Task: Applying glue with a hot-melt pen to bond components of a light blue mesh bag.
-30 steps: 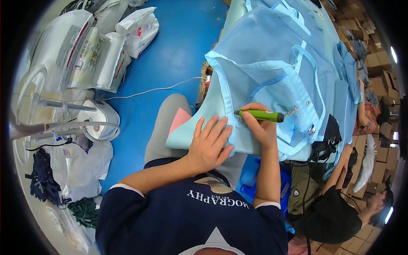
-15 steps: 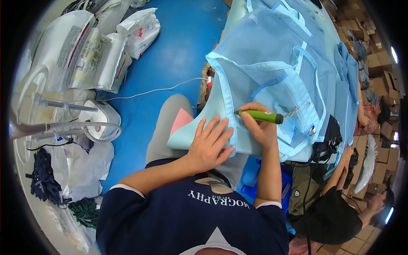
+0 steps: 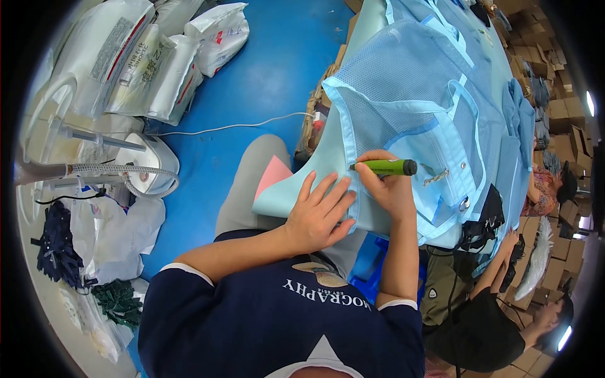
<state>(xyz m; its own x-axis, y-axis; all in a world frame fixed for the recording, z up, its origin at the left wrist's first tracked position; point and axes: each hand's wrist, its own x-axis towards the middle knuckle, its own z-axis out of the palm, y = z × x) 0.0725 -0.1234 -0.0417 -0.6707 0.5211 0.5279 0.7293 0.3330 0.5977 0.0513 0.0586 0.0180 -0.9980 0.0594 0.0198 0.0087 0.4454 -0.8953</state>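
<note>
Clamped on my green pen (image 3: 386,167), right hand (image 3: 392,189) barely shifts along the mesh garment (image 3: 403,82) hem; left hand (image 3: 318,214), open, stays flat just beside it.

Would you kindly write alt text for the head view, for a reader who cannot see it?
A person's left hand presses flat on a light blue mesh garment while the right hand grips a green pen-shaped tool at its bound edge. A garment steamer and white sacks stand on the blue floor to the left; another person sits at lower right.
</note>
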